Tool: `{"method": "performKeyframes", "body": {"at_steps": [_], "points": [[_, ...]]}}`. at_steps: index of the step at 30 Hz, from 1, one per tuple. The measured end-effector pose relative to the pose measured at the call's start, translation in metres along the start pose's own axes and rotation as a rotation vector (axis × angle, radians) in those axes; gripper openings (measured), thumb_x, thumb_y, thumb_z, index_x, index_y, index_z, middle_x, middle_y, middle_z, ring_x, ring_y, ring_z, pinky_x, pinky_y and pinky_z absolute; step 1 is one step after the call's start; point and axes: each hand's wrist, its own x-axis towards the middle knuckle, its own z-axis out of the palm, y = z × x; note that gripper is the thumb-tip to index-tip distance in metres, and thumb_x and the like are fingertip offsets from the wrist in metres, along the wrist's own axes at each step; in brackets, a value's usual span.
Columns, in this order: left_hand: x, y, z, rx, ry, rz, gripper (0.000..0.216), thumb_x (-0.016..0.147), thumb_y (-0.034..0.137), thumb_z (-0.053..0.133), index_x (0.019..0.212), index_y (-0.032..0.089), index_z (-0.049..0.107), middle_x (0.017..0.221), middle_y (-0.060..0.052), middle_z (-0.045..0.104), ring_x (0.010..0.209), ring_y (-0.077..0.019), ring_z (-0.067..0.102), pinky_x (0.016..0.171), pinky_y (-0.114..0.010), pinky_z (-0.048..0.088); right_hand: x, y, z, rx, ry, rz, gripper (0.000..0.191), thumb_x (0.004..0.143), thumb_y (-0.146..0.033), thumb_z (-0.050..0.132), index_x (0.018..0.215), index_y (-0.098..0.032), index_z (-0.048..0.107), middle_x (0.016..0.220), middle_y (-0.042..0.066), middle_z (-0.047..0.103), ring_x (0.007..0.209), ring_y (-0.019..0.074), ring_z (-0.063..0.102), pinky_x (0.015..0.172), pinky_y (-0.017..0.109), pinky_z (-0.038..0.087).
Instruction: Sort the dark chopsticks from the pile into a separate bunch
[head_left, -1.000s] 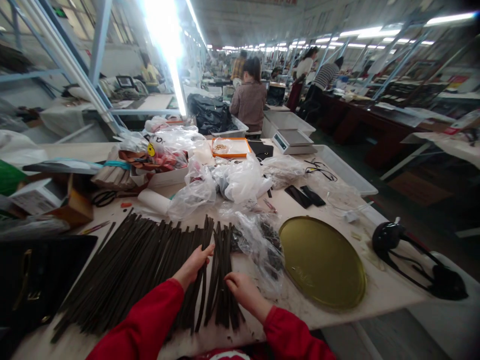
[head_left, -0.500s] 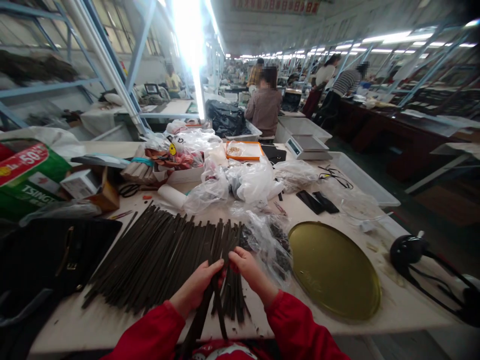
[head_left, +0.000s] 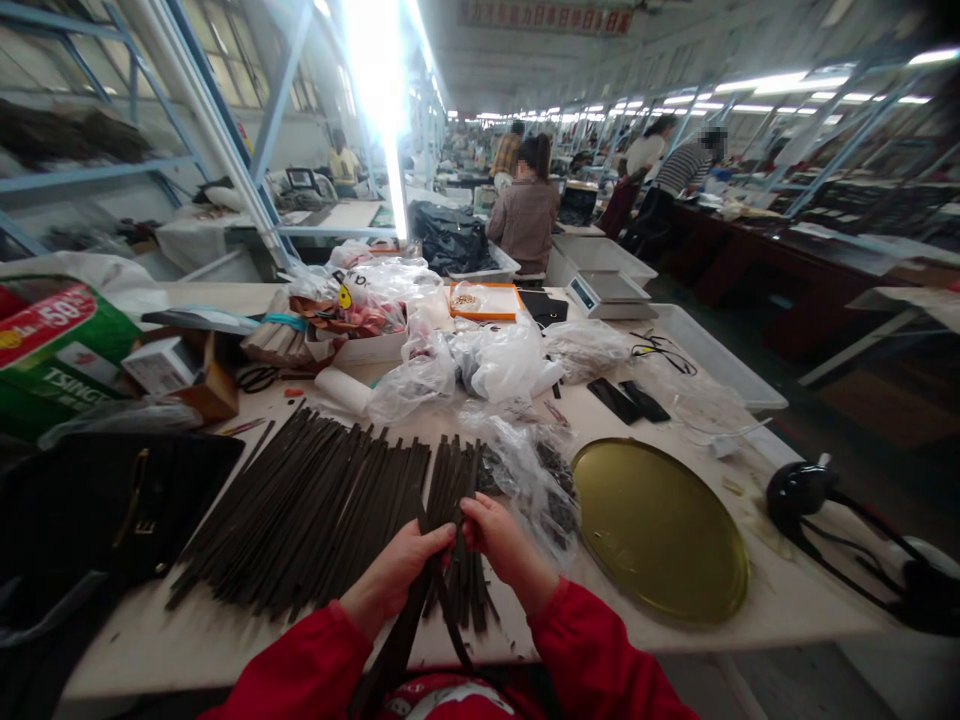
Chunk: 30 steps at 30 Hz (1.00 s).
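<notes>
My left hand [head_left: 395,577] is closed on the dark strips [head_left: 399,640] trailing below it, and I should pinch lightly, without twisting; whether my right hand [head_left: 510,542], just beside, grips one, I cannot tell.

Single head-worn view, facing forward and down (worktable [head_left: 127,650] close below).

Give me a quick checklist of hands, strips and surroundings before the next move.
1. Left hand gripping dark strips: ok.
2. Right hand gripping a strip: cannot tell; its fingertips are pinched together, but what lies between is unclear.
3. Plastic bag well apart from the smaller strip pile: not ok, right beside it.
4. Gold tray apart from both hands: ok.
5. Scissors off the strips: ok.
</notes>
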Motion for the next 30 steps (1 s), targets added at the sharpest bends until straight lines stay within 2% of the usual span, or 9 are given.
{"method": "performKeyframes", "body": {"at_steps": [5, 8, 10, 11, 15, 17, 19, 23, 30], "points": [[-0.008, 0.003, 0.0, -0.035, 0.068, 0.023, 0.029, 0.058, 0.025, 0.073, 0.079, 0.012, 0.058, 0.052, 0.004, 0.051, 0.045, -0.0043, 0.042, 0.044, -0.015, 0.033, -0.003, 0.005, 0.01, 0.259, -0.056, 0.261, 0.026, 0.077, -0.035, 0.043, 0.06, -0.015, 0.04, 0.046, -0.006, 0.036, 0.039, 0.0046, 0.032, 0.042, 0.017, 0.026], [-0.014, 0.001, -0.001, -0.046, 0.066, 0.044, 0.03, 0.058, 0.024, 0.073, 0.079, 0.011, 0.056, 0.052, 0.004, 0.051, 0.043, -0.0036, 0.04, 0.042, -0.015, 0.031, -0.002, 0.011, 0.015, 0.386, -0.109, 0.349, 0.021, 0.076, -0.029, 0.046, 0.062, -0.014, 0.043, 0.047, -0.006, 0.034, 0.039, 0.0039, 0.03, 0.041, 0.016, 0.024], [-0.017, 0.0, -0.002, -0.046, 0.063, 0.058, 0.029, 0.058, 0.025, 0.073, 0.077, 0.012, 0.055, 0.049, 0.005, 0.048, 0.043, -0.0037, 0.039, 0.041, -0.015, 0.03, -0.001, 0.016, 0.017, 0.269, -0.082, 0.266, 0.021, 0.076, -0.034, 0.049, 0.069, -0.014, 0.047, 0.051, -0.006, 0.038, 0.041, 0.0047, 0.033, 0.042, 0.017, 0.026], [-0.019, 0.0, -0.002, -0.044, 0.07, 0.063, 0.029, 0.058, 0.026, 0.073, 0.076, 0.012, 0.055, 0.048, 0.006, 0.047, 0.042, -0.0037, 0.038, 0.041, -0.015, 0.029, -0.001, 0.018, 0.018, 0.163, -0.039, 0.171, 0.022, 0.075, -0.037, 0.051, 0.073, -0.015, 0.047, 0.054, -0.005, 0.042, 0.043, 0.0056, 0.036, 0.043, 0.018, 0.028], [-0.022, 0.0, -0.003, -0.047, 0.148, 0.077, 0.033, 0.055, 0.028, 0.074, 0.08, 0.013, 0.057, 0.046, 0.007, 0.044, 0.041, -0.0039, 0.036, 0.04, -0.016, 0.028, -0.005, 0.019, 0.019, -0.416, 0.179, -0.395, 0.024, 0.076, -0.041, 0.054, 0.075, -0.017, 0.05, 0.068, 0.0, 0.052, 0.061, 0.011, 0.048, 0.058, 0.024, 0.038], [-0.022, 0.001, -0.003, -0.048, 0.19, 0.112, 0.034, 0.054, 0.03, 0.074, 0.077, 0.013, 0.056, 0.045, 0.007, 0.043, 0.041, -0.004, 0.036, 0.04, -0.016, 0.027, -0.009, 0.015, 0.021, -0.676, 0.171, -0.56, 0.023, 0.079, -0.038, 0.05, 0.073, -0.017, 0.055, 0.072, 0.002, 0.055, 0.069, 0.0131, 0.05, 0.065, 0.025, 0.039], [-0.021, 0.0, -0.004, -0.053, 0.217, 0.153, 0.035, 0.051, 0.031, 0.076, 0.071, 0.013, 0.054, 0.045, 0.008, 0.043, 0.042, -0.0036, 0.034, 0.04, -0.016, 0.026, -0.013, 0.012, 0.022, -0.794, 0.105, -0.581, 0.02, 0.078, -0.036, 0.053, 0.08, -0.017, 0.059, 0.076, 0.002, 0.057, 0.071, 0.0134, 0.051, 0.065, 0.025, 0.039], [-0.017, -0.006, -0.003, -0.045, 0.219, 0.15, 0.036, 0.049, 0.032, 0.076, 0.069, 0.013, 0.053, 0.044, 0.008, 0.042, 0.042, -0.0038, 0.035, 0.04, -0.016, 0.026, -0.012, 0.014, 0.017, -0.77, 0.054, -0.515, 0.02, 0.079, -0.035, 0.053, 0.081, -0.016, 0.059, 0.075, 0.002, 0.059, 0.07, 0.0135, 0.054, 0.064, 0.024, 0.04], [-0.003, -0.011, 0.001, 0.003, 0.26, 0.168, 0.034, 0.058, 0.029, 0.07, 0.084, 0.013, 0.057, 0.044, 0.009, 0.041, 0.04, -0.0036, 0.035, 0.039, -0.016, 0.026, -0.001, 0.033, -0.005, -0.884, 0.183, -0.595, 0.032, 0.088, -0.037, 0.036, 0.072, -0.016, 0.055, 0.07, 0.003, 0.054, 0.065, 0.0122, 0.049, 0.06, 0.023, 0.034]]}}
